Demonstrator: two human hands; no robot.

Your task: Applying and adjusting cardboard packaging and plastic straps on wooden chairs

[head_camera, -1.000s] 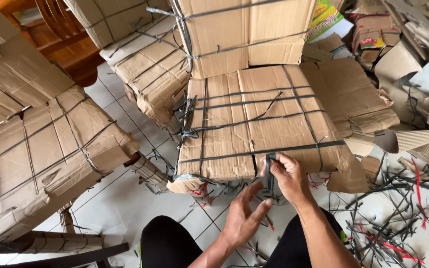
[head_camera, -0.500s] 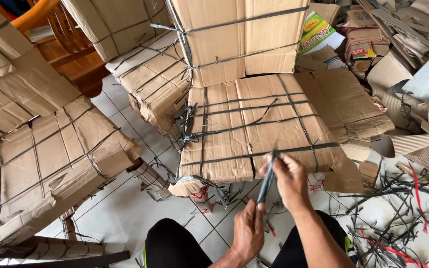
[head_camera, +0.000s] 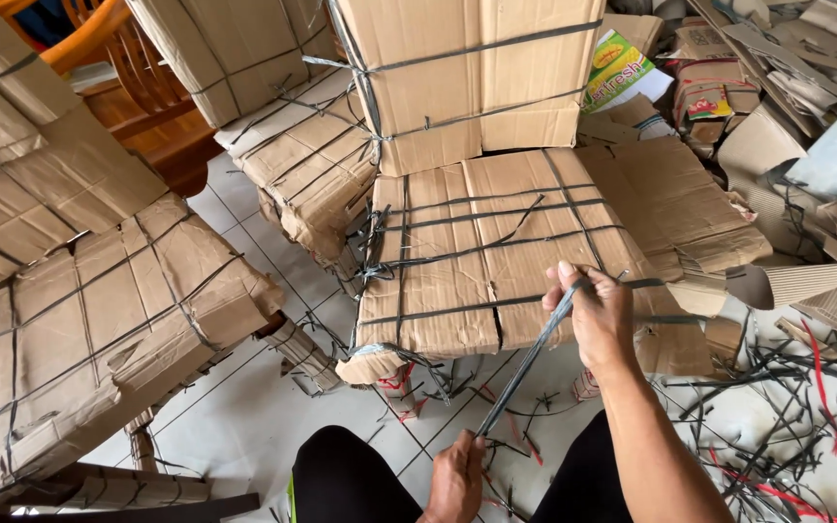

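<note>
Right hand is up over the near edge of the flat bundle, fingers pinched tight on the top end of a dark strap. Left hand sits low between the knees, fingers closed on the strap's lower end. The strap runs taut and slanted between the two hands, crossing in front of the bundle's near edge and above the tiled floor.

The bundle is flattened brown cardboard, bound with dark bands running both ways. A taller bundle stands upright just behind it, touching its far edge, banded the same way. To the left, a smaller bundle lies tilted, and nearer the viewer a big bundle lies at a slant, its corner close to the person's left knee.

Top right, a flat carton with a green and yellow printed face leans among loose cardboard scraps, and just beside it a box with a red and green label. Cut strap pieces, black with a few red ones, litter the floor on the right. A wooden chair shows at top left.
</note>
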